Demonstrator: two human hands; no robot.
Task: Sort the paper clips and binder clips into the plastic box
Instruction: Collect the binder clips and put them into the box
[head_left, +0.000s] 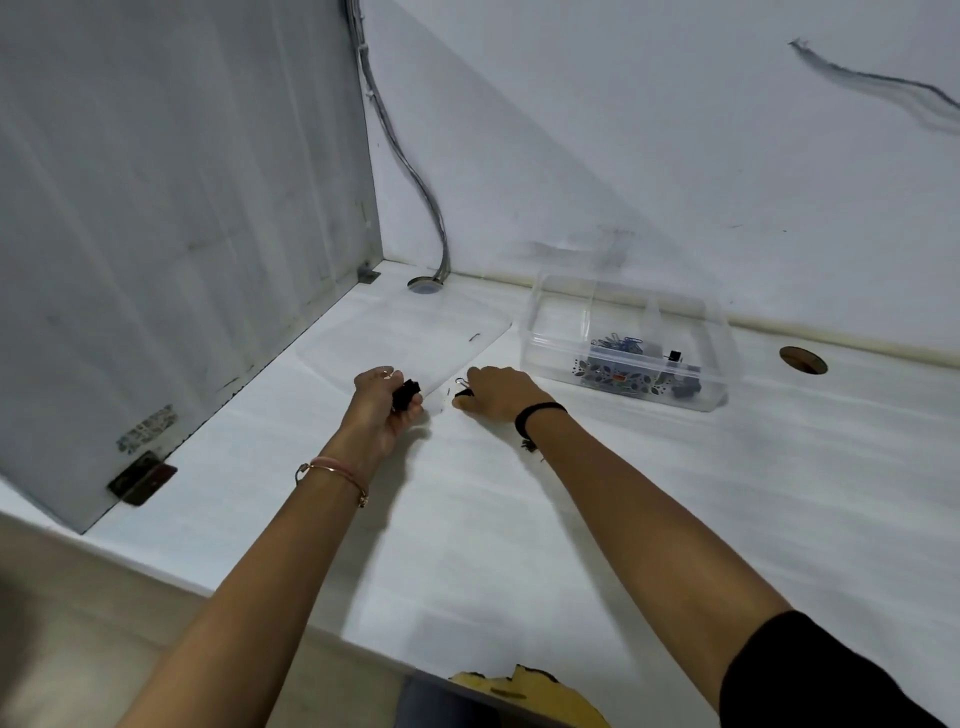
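Observation:
A clear plastic box (550, 353) stands open on the white table at the right, with blue paper clips (621, 344) and black binder clips (688, 388) inside its compartments. Its clear lid (395, 332) lies flat on the table to the left of it. My left hand (382, 410) grips black binder clips (406, 393) at the lid's near edge. Just to the right, my right hand (501, 392) pinches a black binder clip (464, 393) with silver wire handles, low over the table. A single small clip (474, 338) lies on the lid.
A grey partition (182, 234) walls the table's left side, and the white wall runs along the back. A cable (415, 176) drops into a grommet at the back corner. A round hole (802, 359) opens in the table right of the box.

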